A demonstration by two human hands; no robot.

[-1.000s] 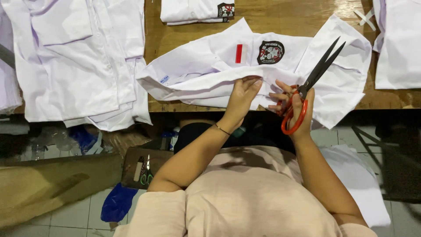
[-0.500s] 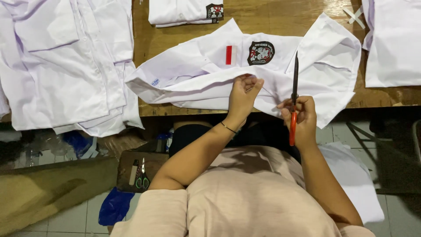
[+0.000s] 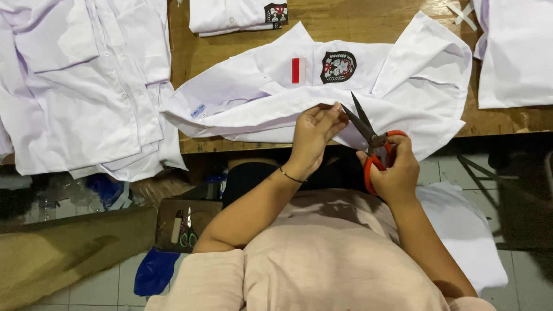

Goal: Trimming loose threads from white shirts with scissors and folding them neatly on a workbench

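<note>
A white shirt [image 3: 253, 92] with a red-and-white patch and a dark round badge lies across the wooden table [image 3: 230, 46]. My left hand [image 3: 314, 135] pinches the shirt's near edge at the table front. My right hand [image 3: 391, 170] holds orange-handled scissors [image 3: 368, 135], their blades parted and pointing up-left toward the fabric beside my left fingers.
A pile of white shirts [image 3: 80, 86] covers the table's left side. Another folded shirt [image 3: 236, 14] lies at the far edge, and more white cloth [image 3: 515, 52] at the right. Below the table a box [image 3: 184, 227] holds small green-handled scissors. White fabric [image 3: 466, 230] hangs by my right side.
The scissors swung from pointing up-right, through upright, to pointing up-left with blades parted at the shirt edge. My left hand kept its hold on the fabric.
</note>
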